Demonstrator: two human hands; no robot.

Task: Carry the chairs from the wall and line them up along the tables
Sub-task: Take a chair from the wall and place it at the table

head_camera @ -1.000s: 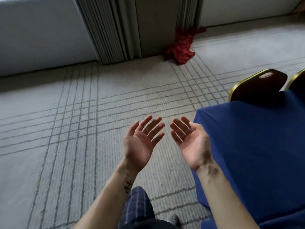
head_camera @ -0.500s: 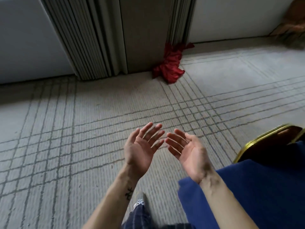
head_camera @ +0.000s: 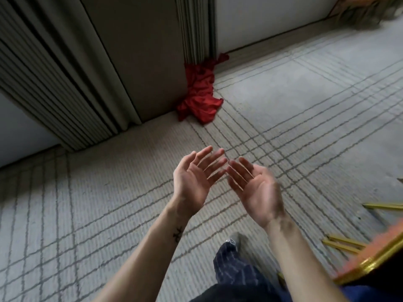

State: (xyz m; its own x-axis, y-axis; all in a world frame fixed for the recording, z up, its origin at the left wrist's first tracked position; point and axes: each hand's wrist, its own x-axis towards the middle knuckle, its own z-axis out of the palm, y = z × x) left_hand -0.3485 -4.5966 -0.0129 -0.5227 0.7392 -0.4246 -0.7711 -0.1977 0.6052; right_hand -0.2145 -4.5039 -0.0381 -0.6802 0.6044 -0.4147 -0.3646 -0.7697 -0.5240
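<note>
Fingers of the left hand (head_camera: 194,179) and right hand (head_camera: 258,192) are lying straight and spread, palms up, gripping nothing. Both forearms are reaching forward over the carpet (head_camera: 87,214), hands just beside each other. A gilt-framed chair (head_camera: 368,263) is showing at the lower right edge, near the right forearm. Judgement: person is going empty-handed between carries; next move calls for gripping a chair frame with both hands.

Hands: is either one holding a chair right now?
No, the left hand and right hand are both open, palms up, holding nothing.

Red cloth (head_camera: 199,95), grey-gridded carpet (head_camera: 283,101)
</note>
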